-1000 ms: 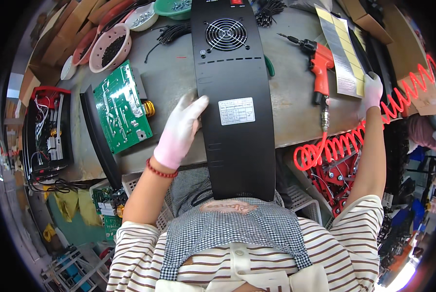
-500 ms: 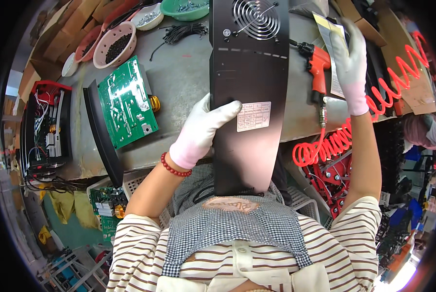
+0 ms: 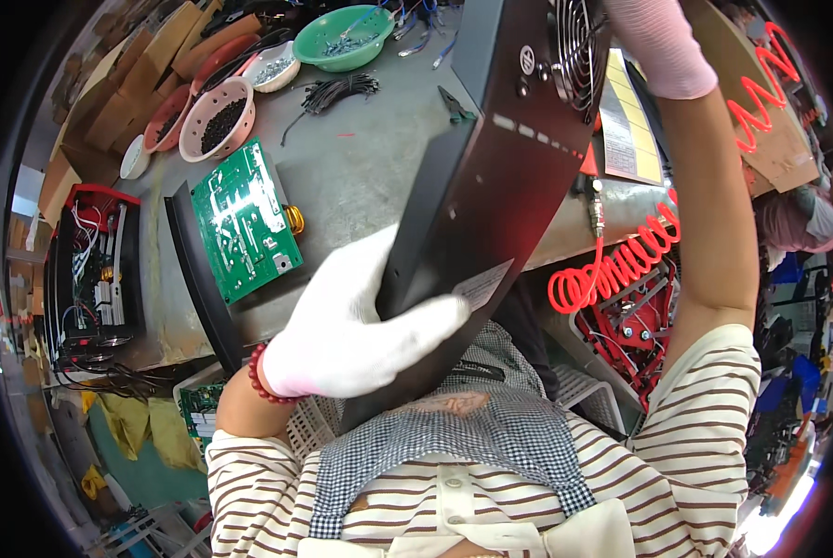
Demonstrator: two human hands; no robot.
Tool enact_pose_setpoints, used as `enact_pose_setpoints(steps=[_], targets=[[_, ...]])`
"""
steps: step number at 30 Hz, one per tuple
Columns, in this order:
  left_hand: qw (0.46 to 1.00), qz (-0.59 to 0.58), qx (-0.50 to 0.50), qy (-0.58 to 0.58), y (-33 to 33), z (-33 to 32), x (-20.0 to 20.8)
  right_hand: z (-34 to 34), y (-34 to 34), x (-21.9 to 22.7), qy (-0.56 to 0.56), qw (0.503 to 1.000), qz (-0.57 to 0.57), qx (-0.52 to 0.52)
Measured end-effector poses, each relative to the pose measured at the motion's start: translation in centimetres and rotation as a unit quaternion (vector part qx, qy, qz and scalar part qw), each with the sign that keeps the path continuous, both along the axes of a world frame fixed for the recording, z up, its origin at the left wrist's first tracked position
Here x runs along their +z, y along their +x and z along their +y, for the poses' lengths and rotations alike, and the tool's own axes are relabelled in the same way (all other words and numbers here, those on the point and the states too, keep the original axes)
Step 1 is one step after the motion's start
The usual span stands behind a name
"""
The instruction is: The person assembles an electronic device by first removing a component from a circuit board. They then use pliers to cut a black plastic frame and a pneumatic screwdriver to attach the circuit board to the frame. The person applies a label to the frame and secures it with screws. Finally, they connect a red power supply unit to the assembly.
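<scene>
Black casing (image 3: pixel 505 200) tilts over grey bench (image 3: pixel 365 158); left hand (image 3: pixel 347 335) grips it, right hand (image 3: pixel 663 45) unclear.

The white-gloved left hand (image 3: pixel 337 335) clasps firmly at the near centre, its thumb (image 3: pixel 426 327) stretched toward the right, apart from the fingers (image 3: pixel 368 262); the left forearm (image 3: pixel 242 409) enters from the near left. The right forearm (image 3: pixel 716 195) reaches far, the gloved right hand (image 3: pixel 660 42) cropped at the far edge, its fingertips hidden.
</scene>
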State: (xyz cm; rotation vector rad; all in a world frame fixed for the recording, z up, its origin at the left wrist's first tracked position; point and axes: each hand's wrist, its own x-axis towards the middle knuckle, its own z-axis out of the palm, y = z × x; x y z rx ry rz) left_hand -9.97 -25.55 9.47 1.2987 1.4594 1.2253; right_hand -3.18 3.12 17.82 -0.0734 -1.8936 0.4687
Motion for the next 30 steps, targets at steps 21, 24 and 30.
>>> enact_pose_setpoints(steps=[21,24,30], targets=[[0.971,0.055,0.231,0.003,-2.6,0.2,2.1,-0.4,0.3,-26.1,0.034,0.896,-0.415,-0.153],[0.975,0.016,0.221,-0.031,-2.3,2.0,2.3,0.9,-1.2,-27.9,0.057,0.902,-0.377,-0.205],[0.989,-0.004,0.091,-0.116,-2.0,6.0,1.3,7.2,-3.7,-26.7,0.155,0.88,-0.306,-0.329]])
